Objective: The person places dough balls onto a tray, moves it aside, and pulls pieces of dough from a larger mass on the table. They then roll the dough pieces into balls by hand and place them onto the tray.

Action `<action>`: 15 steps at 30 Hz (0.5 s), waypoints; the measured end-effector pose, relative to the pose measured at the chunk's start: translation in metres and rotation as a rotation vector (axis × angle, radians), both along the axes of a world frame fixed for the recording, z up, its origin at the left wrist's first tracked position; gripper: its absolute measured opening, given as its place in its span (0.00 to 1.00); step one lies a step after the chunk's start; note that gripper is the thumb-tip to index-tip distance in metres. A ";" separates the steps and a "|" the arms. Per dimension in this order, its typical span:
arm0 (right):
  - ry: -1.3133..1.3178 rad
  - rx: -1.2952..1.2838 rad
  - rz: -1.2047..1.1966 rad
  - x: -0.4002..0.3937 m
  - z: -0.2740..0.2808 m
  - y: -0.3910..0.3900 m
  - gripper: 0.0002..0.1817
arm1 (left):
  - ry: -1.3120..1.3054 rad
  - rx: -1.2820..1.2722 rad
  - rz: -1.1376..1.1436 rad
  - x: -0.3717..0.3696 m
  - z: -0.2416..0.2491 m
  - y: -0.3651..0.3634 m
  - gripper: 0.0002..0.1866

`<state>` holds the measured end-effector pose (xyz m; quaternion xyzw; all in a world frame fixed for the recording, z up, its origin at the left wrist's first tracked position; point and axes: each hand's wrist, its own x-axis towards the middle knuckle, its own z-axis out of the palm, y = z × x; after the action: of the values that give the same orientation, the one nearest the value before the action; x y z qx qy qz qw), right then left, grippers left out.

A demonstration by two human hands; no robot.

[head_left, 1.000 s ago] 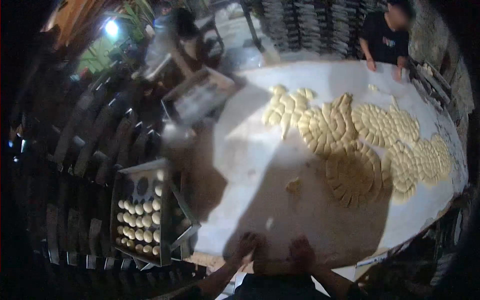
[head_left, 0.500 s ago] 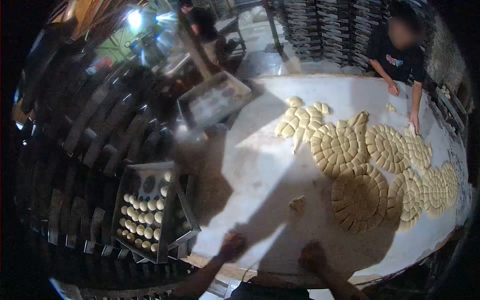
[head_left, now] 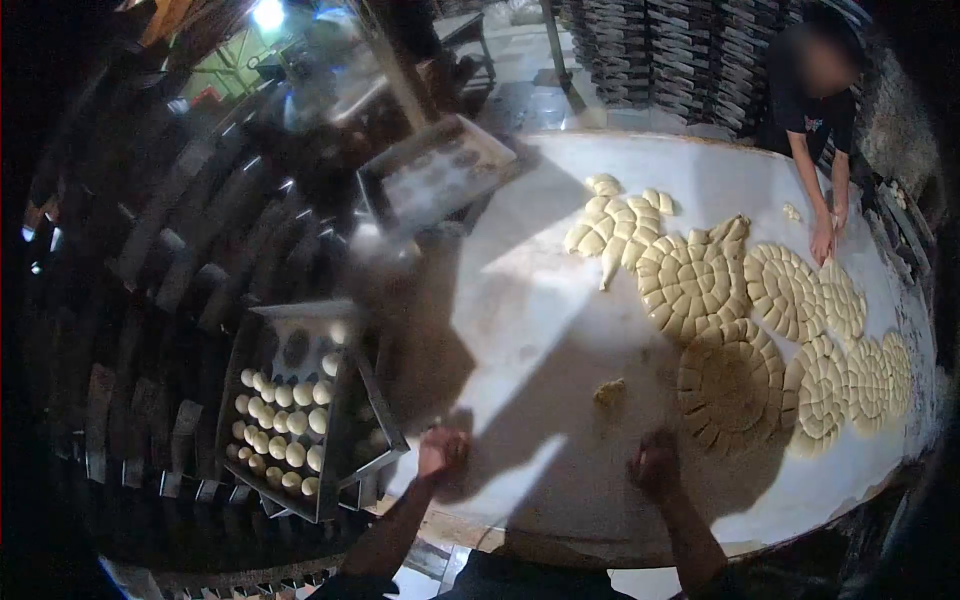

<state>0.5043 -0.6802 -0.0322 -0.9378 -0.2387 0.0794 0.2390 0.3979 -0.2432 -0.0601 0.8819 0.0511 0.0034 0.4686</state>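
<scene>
My left hand is low over the near left part of the floured table, its fingers curled closed. What it holds, if anything, is hidden. My right hand, dark in shadow, is also curled closed near the table's front. Its palm side cannot be seen. Between and beyond the hands lies a small rough scrap of dough. Just beyond my right hand, a round of cut dough pieces lies flat, partly shaded. More rounds of cut dough spread to the right and back.
At the left, a metal tray holds rows of dough balls. Another tray stands beyond the table's far left edge. Across the white table, a co-worker's hands are at a dough round. Stacked dark racks line the back.
My hands have moved slightly farther apart and up in the view. The co-worker's two hands have come together at the far dough round. The whole view has shifted slightly.
</scene>
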 end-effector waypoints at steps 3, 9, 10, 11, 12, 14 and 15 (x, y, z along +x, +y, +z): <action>-0.472 -0.005 -0.183 0.039 0.000 0.049 0.14 | -0.319 0.030 0.126 0.069 0.031 -0.022 0.11; -0.428 0.156 -0.207 -0.022 -0.011 0.096 0.11 | -0.286 0.582 -0.109 0.032 0.021 -0.067 0.09; -0.439 0.150 -0.226 -0.028 -0.010 0.089 0.11 | -0.361 0.587 -0.092 0.011 0.004 -0.063 0.10; -0.423 0.252 -0.215 -0.036 -0.007 0.077 0.09 | -0.436 0.594 -0.075 -0.009 -0.003 -0.060 0.10; -0.406 0.350 -0.199 -0.046 -0.007 0.072 0.07 | -0.429 0.534 -0.074 -0.027 -0.009 -0.051 0.11; 0.014 0.442 -0.407 -0.060 0.034 0.085 0.07 | -0.252 0.237 -0.079 -0.036 0.026 -0.041 0.13; 0.443 0.549 -0.599 -0.063 0.051 0.096 0.07 | -0.109 0.052 -0.071 -0.037 0.047 -0.040 0.14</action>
<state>0.4408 -0.5839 0.0189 -0.8280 0.0873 0.1391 0.5361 0.3607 -0.2831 -0.0128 0.8937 -0.0058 0.0360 0.4472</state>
